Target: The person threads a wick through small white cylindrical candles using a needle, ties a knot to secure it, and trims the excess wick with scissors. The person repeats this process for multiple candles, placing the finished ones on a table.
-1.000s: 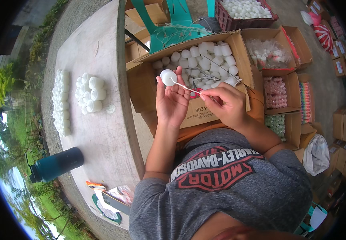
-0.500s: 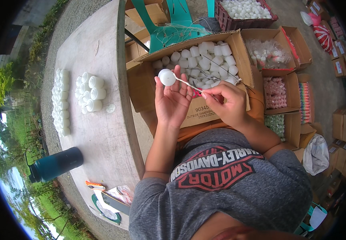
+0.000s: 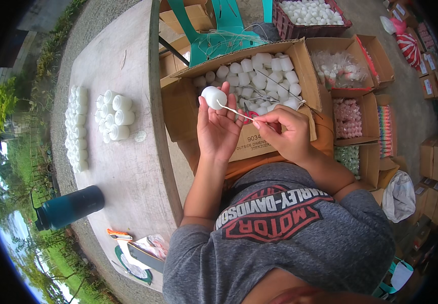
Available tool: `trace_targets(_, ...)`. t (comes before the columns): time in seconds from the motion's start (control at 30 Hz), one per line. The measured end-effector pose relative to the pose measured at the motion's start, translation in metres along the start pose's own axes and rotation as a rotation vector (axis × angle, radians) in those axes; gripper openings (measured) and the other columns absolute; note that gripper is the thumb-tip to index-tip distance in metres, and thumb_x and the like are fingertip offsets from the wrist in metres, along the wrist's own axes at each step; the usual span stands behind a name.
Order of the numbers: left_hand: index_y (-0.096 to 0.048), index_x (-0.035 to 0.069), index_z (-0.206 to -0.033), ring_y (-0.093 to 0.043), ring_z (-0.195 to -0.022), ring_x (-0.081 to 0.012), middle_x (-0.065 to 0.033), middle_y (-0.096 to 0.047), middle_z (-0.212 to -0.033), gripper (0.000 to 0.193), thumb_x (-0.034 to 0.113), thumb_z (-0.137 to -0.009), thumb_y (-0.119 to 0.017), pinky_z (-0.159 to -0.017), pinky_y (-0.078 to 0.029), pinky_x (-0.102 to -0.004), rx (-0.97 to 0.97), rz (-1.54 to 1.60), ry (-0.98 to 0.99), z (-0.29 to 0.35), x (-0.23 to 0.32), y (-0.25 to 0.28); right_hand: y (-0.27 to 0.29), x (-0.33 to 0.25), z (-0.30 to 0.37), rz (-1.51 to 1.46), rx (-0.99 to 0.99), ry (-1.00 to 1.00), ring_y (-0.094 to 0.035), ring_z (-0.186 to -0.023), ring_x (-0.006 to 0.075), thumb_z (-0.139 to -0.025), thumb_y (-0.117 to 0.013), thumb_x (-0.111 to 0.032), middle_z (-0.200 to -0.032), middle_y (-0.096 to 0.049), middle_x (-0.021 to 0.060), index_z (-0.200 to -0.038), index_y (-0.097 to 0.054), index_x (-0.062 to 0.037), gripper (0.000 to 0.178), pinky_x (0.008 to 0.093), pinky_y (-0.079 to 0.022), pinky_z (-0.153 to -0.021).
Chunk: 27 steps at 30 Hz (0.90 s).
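Observation:
A short white candle [image 3: 212, 97] lies tilted on the fingers of my left hand [image 3: 215, 133], with the thumb against its side. From its end runs a long pale wick [image 3: 235, 111]. My right hand [image 3: 287, 130] pinches the far part of that wick between thumb and fingertips, drawn fairly straight. Just beyond both hands is an open cardboard box [image 3: 304, 57] with many loose white candles [image 3: 274, 76]. Thin metal rods or wires [image 3: 267, 93] lie over them.
On the table [image 3: 132, 197] to the left stand two groups of white candles [image 3: 115, 114], a dark blue bottle [image 3: 74, 206] and an orange cutter [image 3: 120, 234]. A teal chair [image 3: 224, 43] holds loose string. A maroon crate [image 3: 325, 30] and more boxes [image 3: 366, 134] line the right.
The candle in my left hand has tipped, so more of its side shows and its wick end faces toward my right hand. My right hand has shifted slightly.

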<state>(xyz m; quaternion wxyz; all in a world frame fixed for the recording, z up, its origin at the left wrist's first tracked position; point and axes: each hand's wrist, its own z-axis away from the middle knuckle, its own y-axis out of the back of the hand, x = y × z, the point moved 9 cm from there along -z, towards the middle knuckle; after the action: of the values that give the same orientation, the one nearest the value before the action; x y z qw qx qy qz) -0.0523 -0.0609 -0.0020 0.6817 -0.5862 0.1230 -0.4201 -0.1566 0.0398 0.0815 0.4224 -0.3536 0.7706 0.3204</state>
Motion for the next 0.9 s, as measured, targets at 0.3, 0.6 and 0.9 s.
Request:
trace_targets(0.3, -0.048, 0.009, -0.124, -0.058, -0.105, -0.014, -0.0007, -0.057, -0.125, 0.047, 0.044, -0.093, -0.049, -0.086, -0.046, -0.0378, 0.025, -0.014, -0.025, 0.003, 0.004, -0.003, 0.002, 0.012, 0.002, 0.005, 0.023, -0.072, -0.046, -0.051, 0.0056, -0.075, -0.07, -0.002, -0.063, -0.056, 0.002, -0.08, -0.067, -0.0015, 0.006, 0.0211, -0.035, -0.045)
trace_targets(0.6, -0.047, 0.016, -0.12, -0.053, -0.106, -0.0129, 0.0023, -0.051, -0.131, 0.041, 0.045, -0.092, -0.05, -0.088, -0.045, -0.0353, 0.036, -0.113, -0.053, 0.003, 0.006, -0.002, 0.004, 0.028, 0.006, -0.047, 0.059, -0.197, -0.044, -0.052, 0.0026, -0.076, -0.069, -0.003, -0.063, -0.057, 0.0001, -0.079, -0.066, 0.0, 0.005, 0.0201, -0.034, -0.046)
trace_targets(0.9, -0.045, 0.015, -0.121, -0.059, -0.099, -0.0125, 0.0041, -0.053, -0.128, 0.04, 0.042, -0.092, -0.052, -0.085, -0.047, -0.0377, 0.038, -0.109, -0.08, 0.005, 0.007, -0.005, 0.004, 0.038, 0.008, -0.052, 0.015, -0.269, -0.044, -0.053, 0.0023, -0.077, -0.069, -0.004, -0.062, -0.057, -0.0007, -0.078, -0.065, 0.0001, 0.005, 0.02, -0.034, -0.047)
